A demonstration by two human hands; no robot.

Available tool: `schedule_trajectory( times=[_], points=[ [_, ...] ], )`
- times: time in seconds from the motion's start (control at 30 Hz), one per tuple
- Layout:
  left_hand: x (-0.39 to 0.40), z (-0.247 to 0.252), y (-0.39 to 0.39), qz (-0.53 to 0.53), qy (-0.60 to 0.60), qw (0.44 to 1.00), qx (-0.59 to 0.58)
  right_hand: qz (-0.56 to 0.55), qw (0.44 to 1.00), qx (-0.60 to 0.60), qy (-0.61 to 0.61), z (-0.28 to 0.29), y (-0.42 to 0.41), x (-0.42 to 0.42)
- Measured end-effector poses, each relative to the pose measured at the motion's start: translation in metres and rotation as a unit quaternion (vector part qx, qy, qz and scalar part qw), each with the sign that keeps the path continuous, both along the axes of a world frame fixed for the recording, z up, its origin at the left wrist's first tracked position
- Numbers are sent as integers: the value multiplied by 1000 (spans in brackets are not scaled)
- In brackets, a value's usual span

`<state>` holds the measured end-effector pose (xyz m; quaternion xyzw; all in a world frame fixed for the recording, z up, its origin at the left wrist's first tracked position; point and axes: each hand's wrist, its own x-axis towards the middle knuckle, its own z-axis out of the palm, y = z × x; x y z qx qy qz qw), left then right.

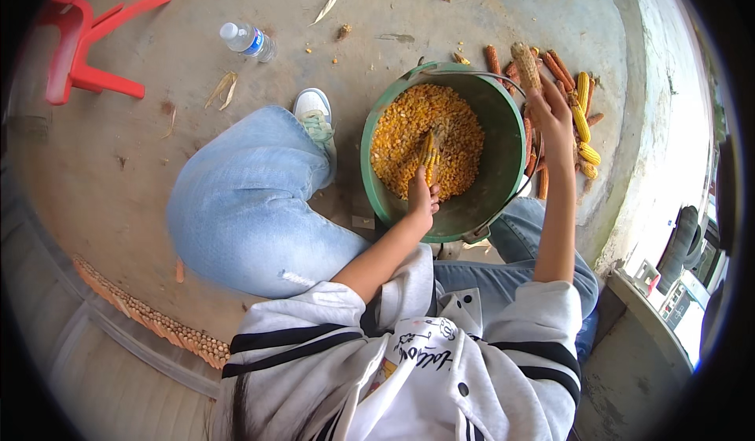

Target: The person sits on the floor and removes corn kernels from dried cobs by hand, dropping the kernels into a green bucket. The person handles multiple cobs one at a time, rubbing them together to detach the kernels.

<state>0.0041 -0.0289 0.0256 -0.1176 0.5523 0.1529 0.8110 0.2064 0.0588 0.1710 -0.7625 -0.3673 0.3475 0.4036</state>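
Note:
Between my knees stands a green bucket [501,122] with loose yellow corn kernels [398,125] in it. My left hand [421,196] reaches over its near rim and grips a corn ear [432,156] that still carries yellow rows; its far end is blurred above the kernels. Out past the bucket's right rim, my right hand [551,113] is closed around a pale, stripped corncob [525,66] pointing away from me. Beneath and beside that hand lies a pile of reddish bare cobs [557,68] and several yellow ears [580,119] on the concrete floor.
The bucket's wire handle [538,160] rests along its right side. A plastic water bottle [250,41] and a red plastic chair [88,75] are at the far left. Husk pieces [223,90] dot the floor. A whitish wall [660,128] bounds the right; stacked cobs [153,314] line the lower left.

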Motion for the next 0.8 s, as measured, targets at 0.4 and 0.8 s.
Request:
schedule_trajectory(
  times=[0.4, 0.8],
  points=[
    [-19, -11, -2, -20, -32, 997, 62, -194, 954, 79, 214, -32, -114, -93],
    [-26, -11, -1, 11, -88, 994, 59, -178, 960, 128, 172, -21, -116, -99]
  ],
)
